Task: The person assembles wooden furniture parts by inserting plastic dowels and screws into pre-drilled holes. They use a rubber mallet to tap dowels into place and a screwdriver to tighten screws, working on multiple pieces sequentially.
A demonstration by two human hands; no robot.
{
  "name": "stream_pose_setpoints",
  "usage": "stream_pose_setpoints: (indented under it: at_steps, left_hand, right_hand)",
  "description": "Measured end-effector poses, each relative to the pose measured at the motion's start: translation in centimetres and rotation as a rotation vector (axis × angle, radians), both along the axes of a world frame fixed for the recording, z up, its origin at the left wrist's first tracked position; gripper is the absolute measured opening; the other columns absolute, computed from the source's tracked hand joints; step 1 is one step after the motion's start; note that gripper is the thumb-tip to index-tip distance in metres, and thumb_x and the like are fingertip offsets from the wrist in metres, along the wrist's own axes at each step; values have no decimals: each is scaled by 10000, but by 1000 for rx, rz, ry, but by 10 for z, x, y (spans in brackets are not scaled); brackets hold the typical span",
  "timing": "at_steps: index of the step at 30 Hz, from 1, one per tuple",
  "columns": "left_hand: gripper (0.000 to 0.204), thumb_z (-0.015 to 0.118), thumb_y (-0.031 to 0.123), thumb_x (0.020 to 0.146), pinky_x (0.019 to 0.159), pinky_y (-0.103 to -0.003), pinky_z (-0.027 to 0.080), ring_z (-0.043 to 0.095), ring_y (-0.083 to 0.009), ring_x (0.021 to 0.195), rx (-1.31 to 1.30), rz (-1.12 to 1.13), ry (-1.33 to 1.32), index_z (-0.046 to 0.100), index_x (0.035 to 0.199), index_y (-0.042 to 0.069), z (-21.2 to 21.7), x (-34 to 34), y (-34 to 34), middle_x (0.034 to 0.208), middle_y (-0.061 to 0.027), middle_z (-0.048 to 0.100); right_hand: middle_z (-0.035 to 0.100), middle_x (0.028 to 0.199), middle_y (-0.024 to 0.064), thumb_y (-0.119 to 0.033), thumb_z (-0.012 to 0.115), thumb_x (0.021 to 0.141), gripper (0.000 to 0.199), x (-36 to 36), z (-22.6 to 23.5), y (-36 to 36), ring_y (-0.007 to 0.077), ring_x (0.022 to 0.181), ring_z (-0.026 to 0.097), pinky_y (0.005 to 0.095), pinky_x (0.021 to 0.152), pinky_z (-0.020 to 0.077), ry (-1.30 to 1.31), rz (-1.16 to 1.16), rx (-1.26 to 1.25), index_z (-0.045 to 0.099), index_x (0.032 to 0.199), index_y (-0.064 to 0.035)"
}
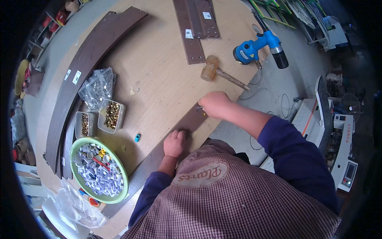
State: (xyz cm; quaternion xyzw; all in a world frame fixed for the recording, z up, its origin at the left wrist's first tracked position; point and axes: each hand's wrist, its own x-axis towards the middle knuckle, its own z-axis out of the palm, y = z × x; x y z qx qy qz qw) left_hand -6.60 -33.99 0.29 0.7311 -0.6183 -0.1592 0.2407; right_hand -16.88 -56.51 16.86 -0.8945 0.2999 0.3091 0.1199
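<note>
Along the near edge of the worktop (155,93), a brown board (153,160) is laid, apparently for easy reach, and seems steadied by the curled left hand (174,143). Small fittings (198,108) are partly covered by the right hand (217,104); with both hands' fingertips hidden, what is gripped cannot be told.

Wearing a checked apron (230,203), dk red & whitish in tiny squares, w/ pale oval patch (201,174) marked in brownish cursive — plus navy/purple-ish sleeves (292,145) underneath — ending approx. mid-forearm on R, lower on L.
</note>
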Motion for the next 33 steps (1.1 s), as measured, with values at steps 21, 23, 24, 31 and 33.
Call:
stream_pose_setpoints:
  at_steps: [21, 23, 24, 31, 33]
  left_hand:
    - [152, 577, 120, 908, 772, -435, 493, 620, -329, 853, -53, 100, 265, 631, 1003, 15, -5, 3, -11, 948, -188, 636]
    - [231, 478, 44, 891, 806, -345, 479, 584, -219, 903, 138, 263, 571, 561, 1099, -13, 1, 11, -10, 997, -123, 595]
    - [270, 468, 24, 875, 821, -339, 486, 583, -215, 921, 182, 299, 754, 542, 1132, -9, 5, 13, -11, 1025, -113, 584]
    - [370, 421, -14, 914, 916, -336, 509, 611, -219, 1003, 431, 412, 1170, 480, 1278, -44, 37, -9, -26, 1134, -136, 584]
    - [375, 441, 50, 967, 812, -292, 510, 607, -167, 917, 510, 435, 1107, 491, 1334, -10, 47, -22, -30, 1092, -110, 616]
  right_hand:
    - [691, 1003, 180, -377, 607, 902, 427, -163, -74, 159, 322, 913, 674, 419, 809, 507, -730, -746, 749, 617, 1219, -92]
    - [680, 1055, 186, -392, 600, 910, 460, -165, -81, 162, 339, 965, 661, 431, 847, 496, -769, -733, 785, 593, 1245, -77]
    - [678, 1067, 187, -395, 598, 912, 466, -167, -82, 163, 342, 976, 658, 433, 853, 495, -813, -720, 809, 589, 1249, -73]
    - [673, 1086, 201, -381, 597, 907, 474, -179, -83, 176, 354, 986, 655, 444, 857, 493, -938, -805, 776, 581, 1254, -59]
    - [675, 1064, 204, -372, 598, 902, 467, -180, -81, 177, 359, 967, 658, 447, 848, 495, -947, -827, 766, 583, 1247, -57]
